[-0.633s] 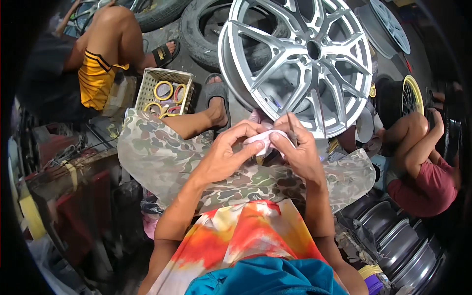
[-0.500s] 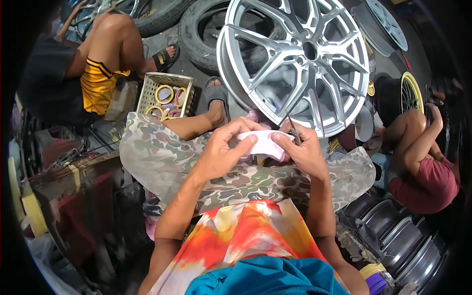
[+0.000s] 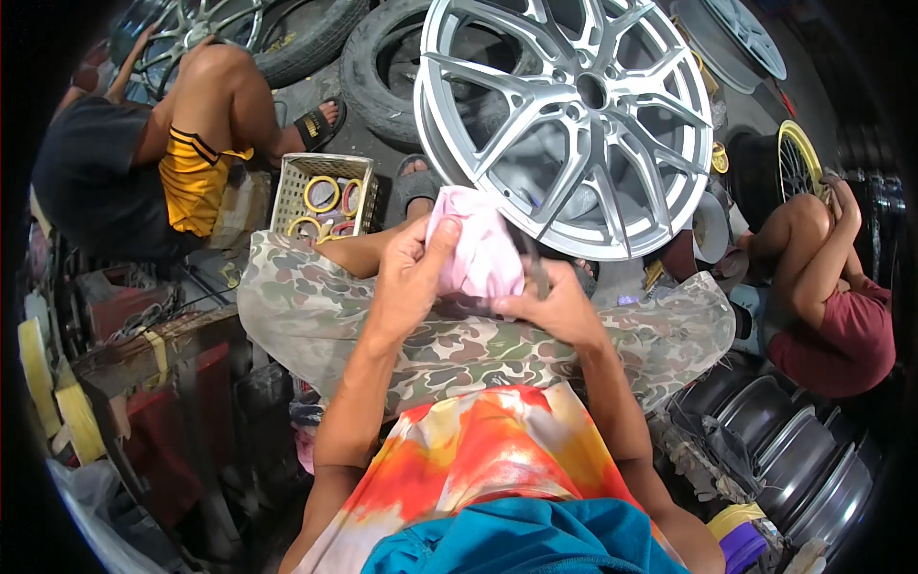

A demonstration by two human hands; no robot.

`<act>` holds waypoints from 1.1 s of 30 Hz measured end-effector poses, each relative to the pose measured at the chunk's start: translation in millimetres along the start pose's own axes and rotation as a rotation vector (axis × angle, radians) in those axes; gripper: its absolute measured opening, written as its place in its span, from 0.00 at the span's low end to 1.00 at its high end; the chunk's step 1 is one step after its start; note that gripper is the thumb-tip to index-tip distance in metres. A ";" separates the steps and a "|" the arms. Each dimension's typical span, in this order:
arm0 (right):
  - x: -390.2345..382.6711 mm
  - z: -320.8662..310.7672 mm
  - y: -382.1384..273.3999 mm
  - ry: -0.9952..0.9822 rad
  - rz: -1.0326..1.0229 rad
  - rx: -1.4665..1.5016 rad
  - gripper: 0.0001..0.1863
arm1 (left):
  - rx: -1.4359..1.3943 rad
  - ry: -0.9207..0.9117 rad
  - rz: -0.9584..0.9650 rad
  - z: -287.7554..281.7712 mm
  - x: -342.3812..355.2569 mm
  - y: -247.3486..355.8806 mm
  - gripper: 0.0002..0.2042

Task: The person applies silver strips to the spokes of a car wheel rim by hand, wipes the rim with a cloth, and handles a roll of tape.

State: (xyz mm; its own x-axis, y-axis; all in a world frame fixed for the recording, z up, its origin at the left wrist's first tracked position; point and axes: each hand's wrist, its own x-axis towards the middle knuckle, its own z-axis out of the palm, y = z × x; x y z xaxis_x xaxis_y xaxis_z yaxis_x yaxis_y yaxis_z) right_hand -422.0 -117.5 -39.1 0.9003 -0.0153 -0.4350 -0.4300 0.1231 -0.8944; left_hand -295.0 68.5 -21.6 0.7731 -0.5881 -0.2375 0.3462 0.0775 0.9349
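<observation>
Bunched up over my lap is a pale pink cloth [image 3: 475,247]. My left hand [image 3: 409,280] grips its left side, thumb pressed on top. My right hand [image 3: 555,304] is closed at the lower right of the cloth, around a thin dark tool [image 3: 537,273] that is smeared by motion. Whether its fingers also pinch the cloth, I cannot tell. Just beyond my hands a large silver alloy wheel [image 3: 598,158] leans with its spoked face toward me, its lower rim close to the cloth.
Left of the wheel lies a black tyre [image 3: 368,86]. A cream plastic basket [image 3: 285,196] holds several rolls of tape. One person in yellow shorts [image 3: 196,187] sits at the left, another in a maroon shirt [image 3: 837,344] at the right. Dark rims [image 3: 798,459] are stacked at the lower right.
The cloth, stretched between both hands before, is now bunched upward at my left hand. My right hand has moved left and down with the thin tool.
</observation>
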 end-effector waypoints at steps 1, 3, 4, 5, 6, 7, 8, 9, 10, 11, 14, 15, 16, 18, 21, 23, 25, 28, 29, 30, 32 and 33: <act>-2.3 0.2 6.8 -0.003 -0.001 0.000 0.13 | 0.001 0.003 0.001 -2.0 1.3 -2.6 0.18; -5.4 3.5 7.7 0.129 -0.401 -0.048 0.08 | -0.053 0.112 -0.071 -4.7 2.9 -6.3 0.16; -9.4 1.6 4.6 0.133 -0.426 0.011 0.06 | -0.045 0.118 -0.125 -5.3 3.4 -14.1 0.14; -10.2 4.2 -4.8 0.128 -0.426 0.010 0.06 | -0.045 0.122 -0.123 -4.8 2.3 -25.7 0.14; -9.4 8.4 -14.3 0.219 -0.451 0.038 0.05 | 0.031 0.091 -0.112 -1.7 1.0 -38.0 0.13; -8.8 11.2 -23.0 0.310 -0.474 0.066 0.05 | 0.107 0.060 -0.101 1.6 -1.7 -48.7 0.12; -6.3 10.0 -29.6 0.305 -0.452 0.132 0.05 | 0.116 0.000 -0.118 8.2 -5.8 -53.1 0.12; 2.0 8.4 -25.7 0.309 -0.454 0.129 0.05 | 0.168 -0.009 -0.078 24.3 -8.7 -42.8 0.13; 13.8 7.7 -16.6 0.368 -0.454 0.115 0.06 | 0.137 -0.062 -0.105 29.6 -10.6 -46.6 0.14; 22.2 8.8 -11.7 0.424 -0.453 0.103 0.06 | 0.108 -0.111 -0.133 32.0 -12.3 -49.6 0.16; 31.6 13.5 4.1 0.372 -0.502 -0.193 0.12 | -0.022 -0.099 -0.203 30.9 -8.1 -50.6 0.18; 32.4 15.4 6.2 0.367 -0.491 -0.215 0.13 | -0.084 -0.082 -0.266 29.4 -5.5 -48.6 0.18; 35.2 13.9 6.1 0.363 -0.487 -0.217 0.13 | -0.127 -0.105 -0.285 27.3 -3.8 -45.1 0.15; 44.0 12.1 -4.5 0.416 -0.670 -0.463 0.15 | -0.134 -0.094 -0.291 26.0 0.4 -49.4 0.13; 57.7 4.8 -5.1 0.455 -0.659 -0.684 0.15 | -0.188 -0.121 -0.341 22.4 5.3 -62.3 0.11; 60.0 1.6 -9.0 0.441 -0.629 -0.759 0.19 | -0.239 -0.149 -0.386 21.1 6.9 -70.5 0.10; 64.0 -0.7 -11.1 0.420 -0.573 -0.944 0.23 | -0.384 -0.151 -0.395 22.8 6.2 -76.4 0.10; 67.9 -4.9 -13.4 0.374 -0.557 -1.055 0.26 | -0.434 -0.129 -0.390 24.5 7.6 -77.1 0.10; 69.7 -5.1 -14.7 0.363 -0.563 -1.096 0.27 | -0.438 -0.124 -0.393 24.8 8.3 -75.7 0.10; 71.7 -4.8 -16.4 0.357 -0.559 -1.096 0.27 | -0.437 -0.110 -0.397 25.1 9.3 -73.2 0.11; 75.4 -4.0 -20.4 0.345 -0.558 -1.114 0.27 | -0.441 -0.093 -0.403 26.4 10.4 -71.0 0.11; 75.8 -4.4 -21.2 0.341 -0.554 -1.115 0.27 | -0.475 -0.099 -0.395 27.5 10.3 -70.9 0.11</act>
State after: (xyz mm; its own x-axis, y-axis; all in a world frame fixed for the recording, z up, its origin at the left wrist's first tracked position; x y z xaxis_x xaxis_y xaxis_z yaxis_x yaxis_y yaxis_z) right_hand -345.0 -125.6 -53.6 0.9841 -0.0695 0.1635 0.0209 -0.8687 -0.4949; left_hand -326.2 34.9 -83.1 0.4937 -0.7153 -0.4946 0.8120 0.1755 0.5567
